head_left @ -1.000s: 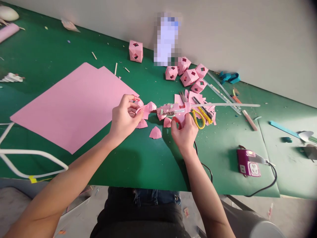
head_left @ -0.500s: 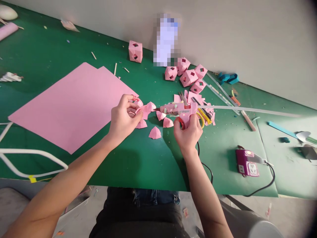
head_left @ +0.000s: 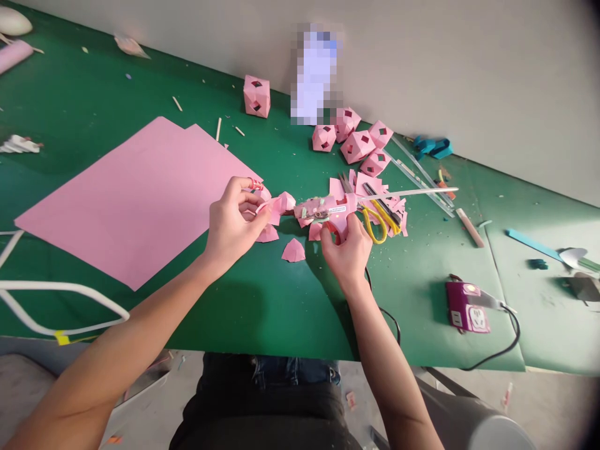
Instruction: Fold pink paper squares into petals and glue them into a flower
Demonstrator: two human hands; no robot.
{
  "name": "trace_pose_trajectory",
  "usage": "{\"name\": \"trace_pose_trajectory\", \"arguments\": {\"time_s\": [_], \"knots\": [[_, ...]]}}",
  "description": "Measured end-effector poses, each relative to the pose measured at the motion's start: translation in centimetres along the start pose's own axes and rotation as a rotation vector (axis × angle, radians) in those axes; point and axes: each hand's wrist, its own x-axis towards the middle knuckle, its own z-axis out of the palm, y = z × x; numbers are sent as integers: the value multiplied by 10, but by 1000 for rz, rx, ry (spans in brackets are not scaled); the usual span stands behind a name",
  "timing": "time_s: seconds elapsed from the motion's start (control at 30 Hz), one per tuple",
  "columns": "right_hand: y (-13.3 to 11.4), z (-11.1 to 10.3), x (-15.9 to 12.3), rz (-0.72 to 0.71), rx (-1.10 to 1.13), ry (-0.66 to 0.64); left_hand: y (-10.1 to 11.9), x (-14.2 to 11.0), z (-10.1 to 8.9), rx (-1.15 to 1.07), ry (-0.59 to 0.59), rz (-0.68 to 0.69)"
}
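My left hand [head_left: 238, 219] pinches a folded pink paper piece [head_left: 272, 206] over the green table. In my right hand [head_left: 347, 250] is a pink glue gun [head_left: 323, 209], held by its grip, with a clear glue stick [head_left: 412, 191] sticking out of its back. The gun's tip points left at the paper piece, close to my left fingers; whether it touches I cannot tell. Small folded pink paper caps lie around and below the gun, one [head_left: 294, 250] in front, others partly hidden behind the gun and my left hand. A red band wraps one left finger.
Large pink sheets [head_left: 140, 206] lie left. Finished-looking pink paper shapes [head_left: 359, 147] cluster by the wall, one cube-like [head_left: 257, 97] apart. Yellow-handled scissors [head_left: 375, 225], a cutter [head_left: 382, 201] and scraps lie right. A purple power socket [head_left: 467, 307] stands near the front edge.
My right hand has moved the glue gun left, bringing its tip in to the paper piece. The gun now covers some of the caps. My left hand has stayed nearly still.
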Motion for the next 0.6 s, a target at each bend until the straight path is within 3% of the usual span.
{"name": "trace_pose_trajectory", "arguments": {"time_s": [0.37, 0.6], "knots": [[3, 1, 3, -12, -25, 86, 0, -1, 0, 22, -30, 8], [-1, -1, 1, -38, -8, 56, -2, 0, -1, -4, -28, -12]]}}
